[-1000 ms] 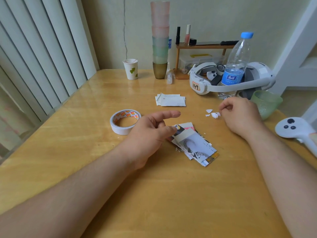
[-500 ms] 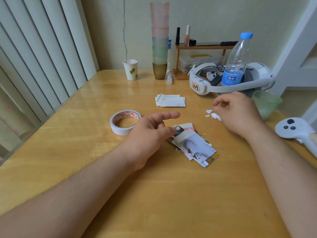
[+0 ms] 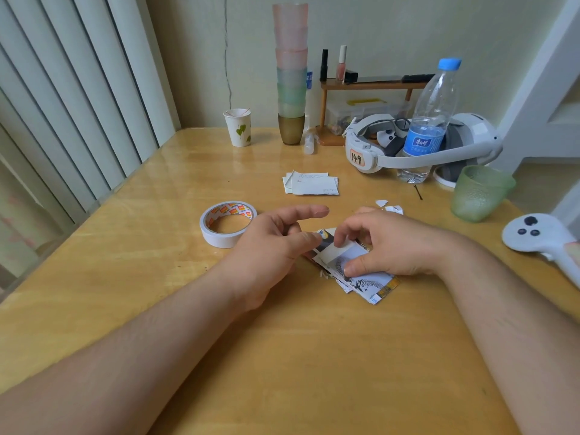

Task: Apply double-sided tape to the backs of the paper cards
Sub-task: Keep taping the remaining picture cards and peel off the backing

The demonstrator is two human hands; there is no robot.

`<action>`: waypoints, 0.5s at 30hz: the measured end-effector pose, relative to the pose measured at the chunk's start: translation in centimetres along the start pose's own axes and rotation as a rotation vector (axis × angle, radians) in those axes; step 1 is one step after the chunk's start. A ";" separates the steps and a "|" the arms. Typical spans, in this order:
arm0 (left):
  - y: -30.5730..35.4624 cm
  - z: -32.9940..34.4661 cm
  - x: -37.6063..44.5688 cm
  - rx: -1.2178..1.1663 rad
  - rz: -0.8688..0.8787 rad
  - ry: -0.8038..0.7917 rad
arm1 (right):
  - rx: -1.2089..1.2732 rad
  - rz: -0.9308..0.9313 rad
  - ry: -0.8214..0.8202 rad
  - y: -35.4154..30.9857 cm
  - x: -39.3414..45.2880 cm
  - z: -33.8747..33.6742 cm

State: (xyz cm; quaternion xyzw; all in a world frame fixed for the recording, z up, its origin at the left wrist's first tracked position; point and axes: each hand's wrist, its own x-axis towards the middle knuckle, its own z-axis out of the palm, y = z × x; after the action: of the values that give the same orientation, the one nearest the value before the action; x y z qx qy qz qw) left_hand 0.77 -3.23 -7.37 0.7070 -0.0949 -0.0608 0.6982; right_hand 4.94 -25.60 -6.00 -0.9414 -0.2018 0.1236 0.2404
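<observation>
Since the left hand (image 3: 276, 246) just steadies the pile of paper cards (image 3: 364, 274) at table (image 3: 157, 277) centre with loose fingers, the right hand (image 3: 392, 246) pinches the top one, probably to lift it, tape roll (image 3: 227, 223) waiting at 10 o'clock, though lower cards are mostly hidden.

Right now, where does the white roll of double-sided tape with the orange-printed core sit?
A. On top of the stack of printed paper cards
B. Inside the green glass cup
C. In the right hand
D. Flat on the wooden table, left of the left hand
D: the white roll of double-sided tape lies flat on the wooden table, just left of the left hand, with no hand gripping it.
</observation>
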 end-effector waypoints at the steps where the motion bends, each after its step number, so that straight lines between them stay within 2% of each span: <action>1: -0.1 0.0 0.0 0.001 0.000 -0.002 | -0.001 0.005 0.002 -0.1 0.0 0.0; 4: -0.2 -0.1 0.2 -0.002 -0.004 -0.004 | -0.045 0.020 -0.010 -0.1 0.1 0.0; 9: -0.4 -0.2 0.2 -0.009 -0.003 -0.003 | 0.024 0.038 0.032 -0.2 0.2 0.1; 15: -0.5 -0.2 0.4 -0.019 -0.006 -0.005 | 0.196 0.025 0.201 0.6 0.6 0.1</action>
State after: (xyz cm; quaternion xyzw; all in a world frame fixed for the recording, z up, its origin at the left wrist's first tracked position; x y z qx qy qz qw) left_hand 1.21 -3.07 -7.88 0.7005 -0.0942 -0.0656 0.7044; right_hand 5.60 -25.83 -6.50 -0.9235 -0.1517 0.0507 0.3486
